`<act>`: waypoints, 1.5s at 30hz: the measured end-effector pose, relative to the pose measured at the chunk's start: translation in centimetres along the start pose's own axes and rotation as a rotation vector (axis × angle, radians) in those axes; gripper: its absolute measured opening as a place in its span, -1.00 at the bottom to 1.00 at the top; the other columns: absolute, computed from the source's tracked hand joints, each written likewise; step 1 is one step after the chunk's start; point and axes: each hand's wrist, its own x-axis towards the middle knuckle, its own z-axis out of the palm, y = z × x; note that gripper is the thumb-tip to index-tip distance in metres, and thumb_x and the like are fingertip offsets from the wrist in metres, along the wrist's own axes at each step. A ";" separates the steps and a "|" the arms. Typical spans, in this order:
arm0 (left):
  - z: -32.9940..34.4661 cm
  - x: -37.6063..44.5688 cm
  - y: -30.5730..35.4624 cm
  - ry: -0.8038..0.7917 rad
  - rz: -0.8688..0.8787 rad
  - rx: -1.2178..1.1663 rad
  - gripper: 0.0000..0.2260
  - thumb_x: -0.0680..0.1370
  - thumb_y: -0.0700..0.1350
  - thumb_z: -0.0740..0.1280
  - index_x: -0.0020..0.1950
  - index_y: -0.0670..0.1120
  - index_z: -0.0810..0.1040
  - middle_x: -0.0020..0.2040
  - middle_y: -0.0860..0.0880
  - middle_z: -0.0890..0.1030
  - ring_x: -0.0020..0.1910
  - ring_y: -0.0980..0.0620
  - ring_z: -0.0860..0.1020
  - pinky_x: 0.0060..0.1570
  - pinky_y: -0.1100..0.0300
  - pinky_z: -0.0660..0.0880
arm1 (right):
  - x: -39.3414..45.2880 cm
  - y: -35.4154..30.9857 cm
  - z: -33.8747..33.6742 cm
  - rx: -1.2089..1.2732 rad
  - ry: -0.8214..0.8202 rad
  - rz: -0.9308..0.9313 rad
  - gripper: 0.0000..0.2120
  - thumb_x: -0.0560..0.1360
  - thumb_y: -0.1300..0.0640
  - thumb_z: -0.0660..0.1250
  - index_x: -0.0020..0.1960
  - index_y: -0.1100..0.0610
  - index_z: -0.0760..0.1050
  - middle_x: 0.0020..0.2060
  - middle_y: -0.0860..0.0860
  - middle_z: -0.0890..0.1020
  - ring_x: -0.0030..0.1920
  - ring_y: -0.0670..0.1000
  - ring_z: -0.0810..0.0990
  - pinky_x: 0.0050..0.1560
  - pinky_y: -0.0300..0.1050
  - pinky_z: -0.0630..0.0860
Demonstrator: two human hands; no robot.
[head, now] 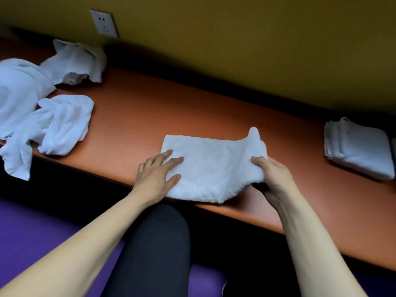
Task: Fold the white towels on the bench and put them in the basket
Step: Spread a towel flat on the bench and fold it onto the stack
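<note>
Nearest the camera, a half-folded towel (212, 166) is laid flat at the front edge of the orange surface (162, 108). It is pressed down at its left side by the left hand (157, 174), whose fingers are straight and spread on the cloth; nothing is clasped in that grip. Its right end is gathered and pinched by the right hand (274, 179), fingers curled round the lifted fold, so that a corner is raised above the rest. This fold is judged to be under way, not finished.

Further out to the right, a stack (360, 151) of already folded towels is seen on the surface, well apart from the one in hand; its count cannot be told. To the left, a crumpled pile (51, 123) is left unfolded, with one end hung over the front edge, and beyond it another loose towel (77, 63) is lying near the wall (235, 39).

No basket is seen, so nothing is shown as put away. The task is judged to be roughly midway, with several towels left to fold.

On the wall a socket (104, 23) is fitted. No brand, label or writing can be read anywhere.
</note>
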 end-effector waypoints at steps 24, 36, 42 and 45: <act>-3.0 -0.3 0.8 -0.059 -0.535 -0.424 -0.40 0.48 0.34 0.31 0.31 -0.06 0.49 0.22 -0.05 0.59 0.27 -0.14 0.51 0.30 -0.03 0.43 | -0.8 6.3 8.1 -0.750 0.170 -0.320 -0.73 0.53 -0.04 0.31 0.19 0.01 0.44 0.04 0.01 0.57 0.07 0.09 0.56 0.12 -0.02 0.49; -1.5 0.4 7.5 -0.066 -0.493 -0.688 -0.63 0.49 -0.11 0.50 0.19 -0.11 0.41 -0.08 0.03 0.58 -0.16 0.04 0.58 -0.26 0.15 0.46 | -1.2 5.1 3.3 -0.239 -0.094 -0.038 -0.90 0.48 0.08 0.43 -0.05 -0.03 0.53 -0.02 -0.01 0.70 0.01 0.07 0.69 0.14 0.10 0.63; 1.8 0.9 14.4 -0.136 -0.406 -0.860 -0.44 0.38 -0.12 0.57 0.30 -0.08 0.41 0.13 -0.15 0.65 -0.04 -0.11 0.69 0.00 -0.03 0.62 | -2.1 3.3 -5.1 -0.188 0.015 -0.062 -0.91 0.50 0.11 0.41 -0.11 -0.04 0.52 -0.07 -0.05 0.68 0.01 0.07 0.69 0.14 0.09 0.62; 3.9 0.7 18.7 -0.192 -0.342 -0.922 -0.47 0.45 -0.17 0.53 0.36 -0.10 0.41 0.11 -0.11 0.66 -0.03 -0.07 0.69 -0.11 0.06 0.60 | -2.3 2.8 -9.7 -0.186 0.099 -0.097 -0.92 0.51 0.08 0.40 -0.08 -0.05 0.50 -0.08 -0.10 0.65 -0.03 0.00 0.66 0.08 0.00 0.61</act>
